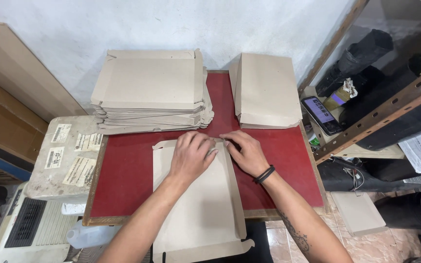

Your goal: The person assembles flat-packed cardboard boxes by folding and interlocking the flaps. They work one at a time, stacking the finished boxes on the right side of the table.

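Observation:
A flat grey-brown cardboard sheet (205, 209) with side flaps lies on the red tabletop (127, 170), reaching toward me past the table's front edge. My left hand (191, 156) presses palm down on its upper part. My right hand (245, 152), with a black band on the wrist, rests on the sheet's top right edge, fingers bent over a folded flap. The two hands almost touch. Whether either hand pinches the card is hidden by the fingers.
A tall stack of flat cardboard blanks (152, 92) sits at the back left. A folded pile of cardboard pieces (266, 92) stands at the back right. A white box with labels (69, 156) is at left; a metal shelf rack (376, 117) with a phone (321, 113) is at right.

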